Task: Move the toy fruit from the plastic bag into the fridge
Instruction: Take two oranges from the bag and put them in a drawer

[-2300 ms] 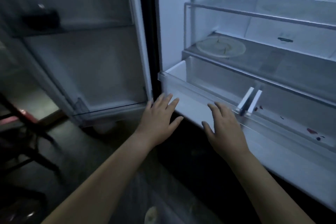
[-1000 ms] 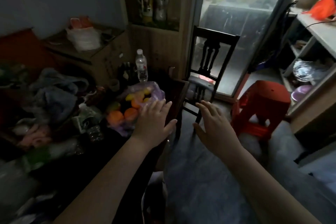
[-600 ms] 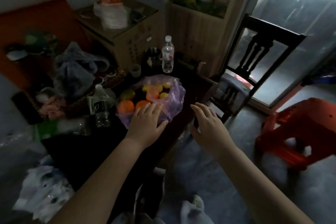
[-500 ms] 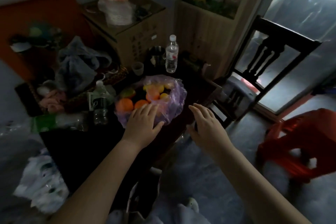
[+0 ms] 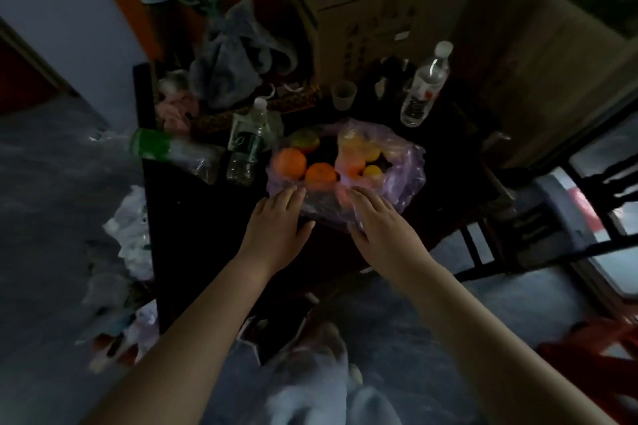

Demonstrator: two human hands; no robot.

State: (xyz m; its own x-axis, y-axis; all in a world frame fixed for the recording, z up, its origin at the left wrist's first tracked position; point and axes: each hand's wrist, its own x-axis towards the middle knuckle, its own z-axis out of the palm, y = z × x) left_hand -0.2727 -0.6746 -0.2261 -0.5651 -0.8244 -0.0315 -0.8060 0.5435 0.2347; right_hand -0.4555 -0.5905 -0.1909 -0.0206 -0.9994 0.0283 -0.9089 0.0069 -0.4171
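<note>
Fruit in bag lies beyond both flat hands.

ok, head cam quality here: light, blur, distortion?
Head view: dim and underexposed, the dark table nearly black. Head view: motion blur smears the toy fruit and purple plastic bag; left hand and right hand read sharper. Head view: wide-angle bending tilts the chair at the right edge.
</note>
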